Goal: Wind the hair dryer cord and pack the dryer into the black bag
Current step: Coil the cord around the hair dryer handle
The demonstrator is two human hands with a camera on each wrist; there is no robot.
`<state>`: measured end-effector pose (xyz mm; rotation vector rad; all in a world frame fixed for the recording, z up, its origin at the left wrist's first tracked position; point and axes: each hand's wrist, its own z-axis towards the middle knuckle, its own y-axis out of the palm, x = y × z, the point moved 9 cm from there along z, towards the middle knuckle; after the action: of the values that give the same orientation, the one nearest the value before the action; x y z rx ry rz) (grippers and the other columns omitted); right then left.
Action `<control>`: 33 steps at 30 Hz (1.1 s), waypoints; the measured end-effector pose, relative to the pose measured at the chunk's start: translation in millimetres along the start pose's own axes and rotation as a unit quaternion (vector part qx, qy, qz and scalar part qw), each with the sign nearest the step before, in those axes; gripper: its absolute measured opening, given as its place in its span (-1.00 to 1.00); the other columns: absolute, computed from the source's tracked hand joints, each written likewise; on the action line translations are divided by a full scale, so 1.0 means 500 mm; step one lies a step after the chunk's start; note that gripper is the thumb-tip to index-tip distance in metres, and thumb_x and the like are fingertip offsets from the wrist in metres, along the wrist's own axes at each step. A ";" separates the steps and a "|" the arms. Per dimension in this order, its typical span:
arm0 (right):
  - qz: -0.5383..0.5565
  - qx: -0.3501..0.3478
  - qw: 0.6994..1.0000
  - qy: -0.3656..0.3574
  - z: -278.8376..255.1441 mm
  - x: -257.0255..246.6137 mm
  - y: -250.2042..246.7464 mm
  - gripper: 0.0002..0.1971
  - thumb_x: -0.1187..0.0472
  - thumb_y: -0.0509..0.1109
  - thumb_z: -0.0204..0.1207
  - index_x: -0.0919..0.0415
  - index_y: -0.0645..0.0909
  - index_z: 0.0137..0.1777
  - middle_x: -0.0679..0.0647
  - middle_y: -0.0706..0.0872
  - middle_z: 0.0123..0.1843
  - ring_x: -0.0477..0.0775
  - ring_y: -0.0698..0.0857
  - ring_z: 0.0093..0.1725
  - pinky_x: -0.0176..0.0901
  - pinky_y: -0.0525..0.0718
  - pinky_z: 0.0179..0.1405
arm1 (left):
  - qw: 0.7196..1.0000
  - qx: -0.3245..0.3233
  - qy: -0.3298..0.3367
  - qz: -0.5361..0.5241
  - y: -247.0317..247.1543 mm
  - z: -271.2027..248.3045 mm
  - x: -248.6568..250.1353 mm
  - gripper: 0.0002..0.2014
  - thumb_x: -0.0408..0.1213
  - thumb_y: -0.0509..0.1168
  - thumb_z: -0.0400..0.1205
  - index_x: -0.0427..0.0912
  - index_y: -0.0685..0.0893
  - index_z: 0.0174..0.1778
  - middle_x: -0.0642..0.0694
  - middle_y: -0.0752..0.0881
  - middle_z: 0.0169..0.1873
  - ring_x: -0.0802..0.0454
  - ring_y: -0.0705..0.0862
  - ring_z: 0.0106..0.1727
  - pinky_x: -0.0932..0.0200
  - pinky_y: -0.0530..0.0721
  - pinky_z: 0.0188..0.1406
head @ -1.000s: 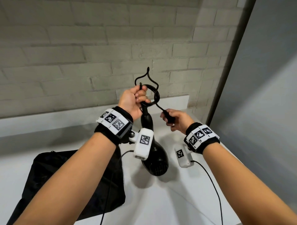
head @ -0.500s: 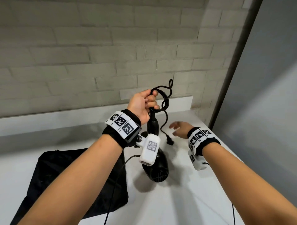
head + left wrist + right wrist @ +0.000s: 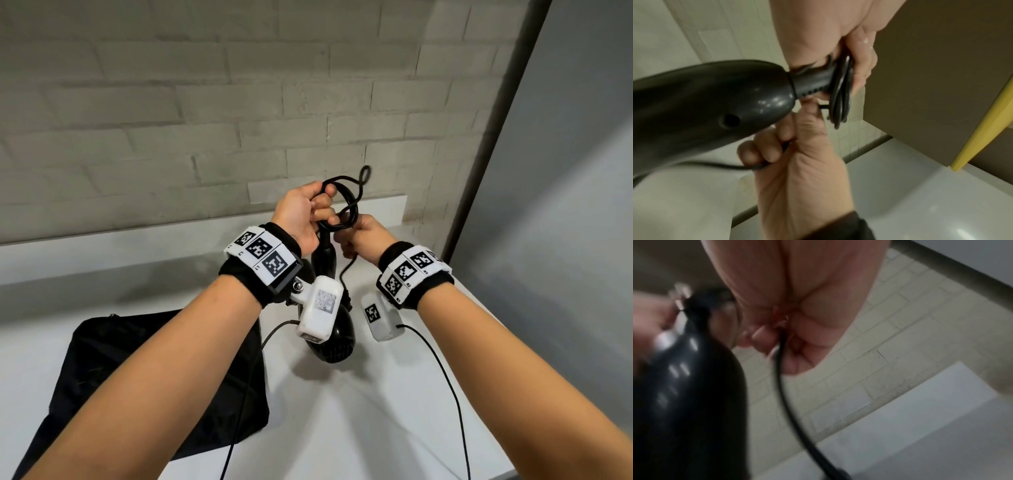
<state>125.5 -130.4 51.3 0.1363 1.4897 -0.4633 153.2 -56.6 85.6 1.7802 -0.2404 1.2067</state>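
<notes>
Winding is nearly done: the left hand (image 3: 301, 212) grips the cord (image 3: 346, 202) coils against the hair dryer (image 3: 334, 339) handle, held up right of the black bag (image 3: 144, 370) (lying flat). The right hand (image 3: 363, 233) pinches the loose tail; next, tuck it.

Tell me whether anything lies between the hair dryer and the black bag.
Nothing visible does. The hair dryer hangs from the left hand just right of the black bag, with only bare white counter between them.
</notes>
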 end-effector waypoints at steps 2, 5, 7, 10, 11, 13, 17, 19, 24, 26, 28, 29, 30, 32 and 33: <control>-0.127 0.002 0.992 0.001 -0.003 0.005 0.002 -0.62 0.47 0.15 0.52 0.08 0.34 -0.46 -0.07 0.38 -0.56 -0.16 0.38 -0.65 -0.42 0.32 -0.70 | 0.999 -0.034 -0.014 0.018 0.023 -0.012 -0.007 -0.61 -0.20 -0.09 0.74 -0.18 0.44 -0.38 0.11 0.22 -0.82 0.21 0.17 -0.83 0.39 0.31 -0.75; -0.214 -0.035 0.976 0.032 -0.015 0.051 0.003 -0.66 0.39 0.16 0.59 0.10 0.41 -0.42 -0.13 0.40 -0.57 -0.29 0.40 -0.76 -0.48 0.35 -0.66 | 0.995 -0.071 -0.008 0.072 0.049 -0.024 -0.003 -0.60 -0.21 -0.10 0.74 -0.16 0.42 -0.39 0.13 0.21 -0.82 0.23 0.16 -0.82 0.40 0.30 -0.74; -0.223 -0.027 0.973 0.059 -0.020 0.083 -0.019 -0.78 0.37 0.15 0.60 0.15 0.59 -0.16 -0.07 0.38 -0.48 -0.27 0.36 -0.77 -0.53 0.34 -0.70 | 0.993 -0.068 0.000 0.094 0.047 -0.026 0.000 -0.61 -0.22 -0.11 0.74 -0.16 0.42 -0.39 0.13 0.20 -0.82 0.23 0.16 -0.81 0.38 0.31 -0.73; -0.279 -0.051 0.956 0.072 -0.018 0.094 -0.032 -0.75 0.37 0.17 0.59 0.29 0.65 0.13 -0.01 0.47 -0.42 -0.21 0.45 -0.52 -0.63 0.37 -0.58 | 0.996 -0.055 -0.002 0.073 0.026 -0.025 -0.008 -0.61 -0.22 -0.12 0.74 -0.16 0.42 -0.39 0.14 0.21 -0.82 0.24 0.16 -0.81 0.38 0.31 -0.73; -0.298 -0.071 0.949 0.069 -0.019 0.089 -0.026 -0.73 0.39 0.18 0.56 0.29 0.65 0.15 0.02 0.55 -0.35 -0.16 0.49 -0.38 -0.67 0.40 -0.50 | 0.997 -0.054 -0.003 0.063 0.023 -0.024 -0.011 -0.61 -0.22 -0.12 0.74 -0.16 0.41 -0.39 0.14 0.21 -0.82 0.24 0.16 -0.82 0.38 0.31 -0.73; -0.278 -0.087 0.955 0.050 -0.018 0.071 -0.017 -0.68 0.50 0.20 0.50 0.30 0.64 0.17 0.01 0.66 -0.17 -0.10 0.57 -0.20 -0.72 0.44 -0.35 | 0.997 -0.054 -0.002 0.053 0.025 -0.023 -0.012 -0.61 -0.22 -0.12 0.73 -0.16 0.41 -0.40 0.13 0.21 -0.82 0.24 0.16 -0.82 0.37 0.30 -0.72; -0.005 -0.017 0.999 0.040 -0.006 0.020 -0.039 -0.66 0.50 0.00 0.54 0.27 0.62 -0.07 -0.11 0.77 -0.48 -0.18 0.72 -0.43 -0.23 0.63 -0.23 | 0.998 -0.048 0.011 0.038 0.036 -0.023 0.005 -0.61 -0.21 -0.11 0.73 -0.17 0.41 -0.40 0.12 0.21 -0.83 0.22 0.16 -0.84 0.39 0.29 -0.73; 0.154 -0.002 0.988 -0.004 -0.006 -0.019 -0.050 -0.64 0.44 -0.04 0.54 0.20 0.60 -0.15 -0.03 0.78 -0.47 -0.04 0.73 -0.45 -0.10 0.66 -0.24 | 0.998 -0.043 0.024 0.037 0.033 -0.020 0.016 -0.61 -0.21 -0.11 0.73 -0.17 0.41 -0.40 0.12 0.22 -0.84 0.22 0.15 -0.84 0.39 0.30 -0.73; 0.238 0.006 0.965 -0.108 -0.018 -0.091 -0.064 -0.70 0.38 0.01 0.63 0.19 0.59 -0.08 -0.09 0.80 -0.38 -0.11 0.73 -0.41 -0.19 0.75 -0.30 | 0.998 -0.019 0.047 0.027 0.018 -0.010 0.038 -0.61 -0.22 -0.09 0.73 -0.17 0.43 -0.40 0.10 0.21 -0.84 0.22 0.14 -0.84 0.38 0.29 -0.73; 0.227 0.012 0.967 -0.113 -0.017 -0.090 -0.063 -0.74 0.38 0.06 0.63 0.17 0.59 -0.05 -0.11 0.81 -0.34 -0.14 0.74 -0.35 -0.23 0.74 -0.25 | 0.998 -0.013 0.048 0.023 0.014 -0.005 0.039 -0.61 -0.22 -0.09 0.73 -0.17 0.43 -0.40 0.09 0.21 -0.84 0.21 0.15 -0.83 0.38 0.29 -0.73; 0.233 0.016 0.967 -0.104 -0.015 -0.082 -0.057 -0.82 0.37 0.16 0.57 0.16 0.58 -0.04 -0.11 0.80 -0.35 -0.14 0.75 -0.30 -0.24 0.73 -0.23 | 0.999 -0.010 0.048 0.020 0.010 -0.001 0.036 -0.60 -0.21 -0.10 0.73 -0.17 0.43 -0.40 0.09 0.21 -0.84 0.21 0.15 -0.84 0.38 0.29 -0.73; 0.247 0.013 0.964 -0.097 -0.014 -0.077 -0.052 -0.87 0.35 0.24 0.50 0.16 0.57 -0.04 -0.10 0.79 -0.35 -0.13 0.75 -0.30 -0.22 0.74 -0.23 | 0.999 -0.009 0.046 0.019 0.009 0.000 0.033 -0.60 -0.21 -0.10 0.74 -0.17 0.43 -0.40 0.10 0.22 -0.84 0.22 0.15 -0.84 0.38 0.30 -0.73; 0.268 0.014 0.959 -0.089 -0.013 -0.072 -0.048 -0.86 0.32 0.31 0.39 0.17 0.56 -0.06 -0.09 0.77 -0.36 -0.11 0.74 -0.30 -0.20 0.75 -0.22 | 0.999 -0.008 0.043 0.020 0.008 0.001 0.028 -0.60 -0.21 -0.10 0.74 -0.16 0.43 -0.40 0.10 0.22 -0.84 0.22 0.16 -0.84 0.39 0.30 -0.73; 0.295 0.024 0.952 -0.082 -0.011 -0.066 -0.047 -0.80 0.31 0.39 0.25 0.17 0.54 -0.11 -0.08 0.72 -0.38 -0.14 0.71 -0.35 -0.20 0.76 -0.23 | 0.999 -0.007 0.040 0.017 0.007 0.000 0.021 -0.60 -0.20 -0.10 0.74 -0.16 0.43 -0.40 0.11 0.22 -0.84 0.22 0.16 -0.84 0.40 0.31 -0.74; 0.301 0.023 0.950 -0.087 -0.012 -0.068 -0.047 -0.77 0.28 0.45 0.21 0.16 0.55 -0.12 -0.10 0.72 -0.39 -0.17 0.70 -0.37 -0.23 0.76 -0.26 | 0.999 -0.004 0.042 0.014 0.006 0.000 0.021 -0.60 -0.20 -0.09 0.74 -0.17 0.43 -0.39 0.11 0.23 -0.84 0.22 0.16 -0.84 0.40 0.31 -0.75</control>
<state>110.4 -142.3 88.5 0.5556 1.1879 -0.0131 156.5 -55.0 95.8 1.7196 -0.2226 1.2950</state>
